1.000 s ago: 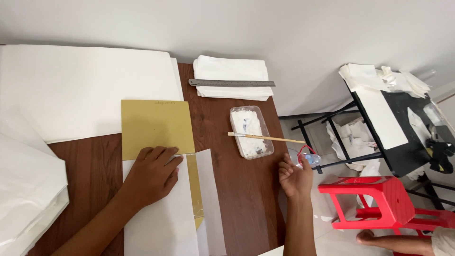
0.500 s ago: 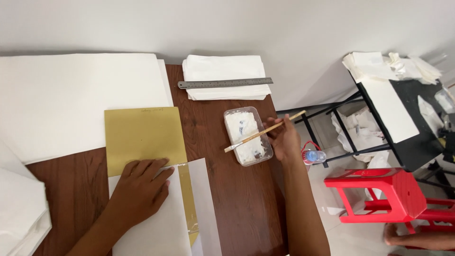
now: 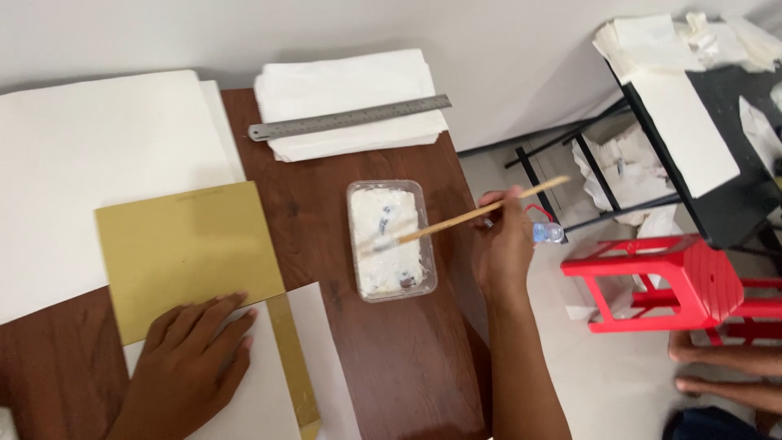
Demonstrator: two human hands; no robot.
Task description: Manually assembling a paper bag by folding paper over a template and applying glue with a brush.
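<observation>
My left hand [image 3: 191, 358] lies flat, fingers spread, on a white sheet [image 3: 252, 399] that partly covers a gold card [image 3: 183, 248] on the brown table [image 3: 391, 358]. My right hand [image 3: 503, 248] grips a wooden-handled brush [image 3: 472, 216] near the table's right edge. The brush's tip rests in the white paste of a clear plastic tub [image 3: 391, 240] standing just right of the gold card.
A steel ruler [image 3: 350, 118] lies on a stack of white paper [image 3: 350, 102] at the table's far end. Large white sheets [image 3: 90, 171] cover the left. Right of the table stand a red stool [image 3: 668, 281], a black rack [image 3: 700, 138] and another person's bare feet [image 3: 721, 371].
My right hand came up from beside the table edge, took the brush off the tub and now dips its tip into the paste. The left hand stays pressed on the white sheet.
</observation>
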